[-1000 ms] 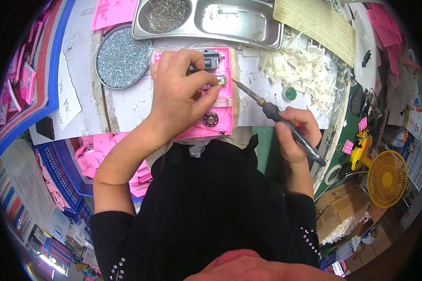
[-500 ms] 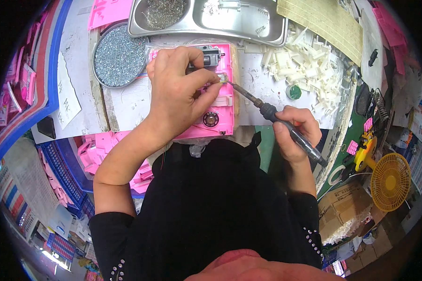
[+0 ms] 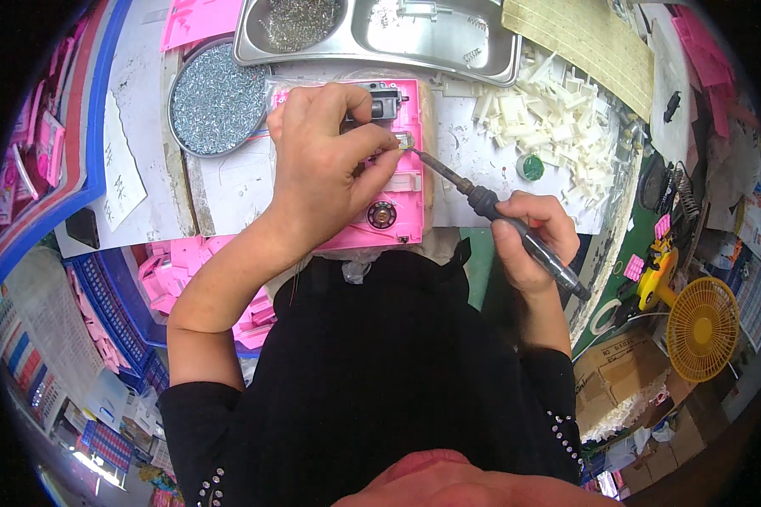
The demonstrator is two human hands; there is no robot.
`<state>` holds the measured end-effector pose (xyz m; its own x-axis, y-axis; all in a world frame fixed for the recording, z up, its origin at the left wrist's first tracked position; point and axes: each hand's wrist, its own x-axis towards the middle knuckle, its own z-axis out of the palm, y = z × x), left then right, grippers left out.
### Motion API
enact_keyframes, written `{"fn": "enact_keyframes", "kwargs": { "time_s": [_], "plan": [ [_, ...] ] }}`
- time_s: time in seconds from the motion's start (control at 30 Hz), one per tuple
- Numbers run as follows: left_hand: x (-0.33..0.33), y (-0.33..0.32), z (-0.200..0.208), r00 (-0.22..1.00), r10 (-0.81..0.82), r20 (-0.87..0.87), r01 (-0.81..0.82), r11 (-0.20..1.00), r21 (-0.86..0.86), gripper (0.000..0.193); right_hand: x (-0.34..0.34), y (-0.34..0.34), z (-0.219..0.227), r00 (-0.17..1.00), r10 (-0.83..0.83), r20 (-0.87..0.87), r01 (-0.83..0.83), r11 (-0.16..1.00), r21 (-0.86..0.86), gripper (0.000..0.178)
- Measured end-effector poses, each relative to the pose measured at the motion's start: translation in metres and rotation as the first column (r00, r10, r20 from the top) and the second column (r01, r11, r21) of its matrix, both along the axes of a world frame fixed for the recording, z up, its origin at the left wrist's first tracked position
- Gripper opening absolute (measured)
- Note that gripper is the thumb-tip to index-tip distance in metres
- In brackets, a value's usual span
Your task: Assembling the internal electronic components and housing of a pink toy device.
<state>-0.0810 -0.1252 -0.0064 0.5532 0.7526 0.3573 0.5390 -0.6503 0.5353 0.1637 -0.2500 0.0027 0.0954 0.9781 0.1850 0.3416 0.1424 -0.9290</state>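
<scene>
My right hand (image 3: 534, 241) grips the dark handle of a soldering iron (image 3: 503, 211), slanting up to the left. Its tip touches or nearly touches a small metal part (image 3: 405, 140) on the open pink plastic housing (image 3: 407, 182). My left hand (image 3: 325, 165) lies over the housing, thumb and forefinger pinched together right beside the iron's tip; what they hold is too small to make out. In the housing sit a grey-black motor-like unit (image 3: 386, 103) and a round dark speaker-like part (image 3: 381, 215). My left hand hides the housing's left side.
A round tin of small screws (image 3: 216, 101) stands left of the housing. Behind is a steel tray (image 3: 372, 52) with small metal parts and springs. White plastic pieces (image 3: 550, 118) pile up at right, beside a small green pot (image 3: 530, 167). A yellow fan (image 3: 703, 329) stands far right.
Both hands, the soldering iron and the housing keep nearly the same places. The whole view has shifted very slightly.
</scene>
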Motion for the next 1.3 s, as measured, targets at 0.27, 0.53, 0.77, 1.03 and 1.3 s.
{"fn": "enact_keyframes", "kwargs": {
  "time_s": [0.27,0.53,0.77,1.03,1.3],
  "plan": [
    [0.0,0.001,-0.001,1.0,-0.005,0.003,0.005,1.0,0.015,0.014,-0.002,0.0,0.0,1.0,-0.005,-0.024,0.004,1.0,-0.013,0.02],
    [0.001,0.001,0.0,1.0,-0.003,0.01,0.002,1.0,0.027,0.015,0.003,-0.003,0.0,0.999,-0.038,0.004,0.038,0.999,-0.002,0.021],
    [0.001,0.0,-0.002,1.0,-0.001,0.003,0.001,0.999,0.04,0.015,0.005,-0.004,-0.002,0.997,-0.07,0.019,0.069,0.996,0.055,0.022],
    [0.003,-0.002,0.0,0.999,0.019,-0.026,-0.017,0.998,0.06,0.016,0.009,-0.005,0.002,0.997,-0.071,0.011,0.071,0.997,0.031,0.022],
    [0.004,-0.003,0.0,0.999,0.025,-0.044,-0.022,0.997,0.067,0.016,0.007,0.002,0.004,1.0,0.004,-0.012,-0.004,0.999,0.048,0.021]
  ]
}}
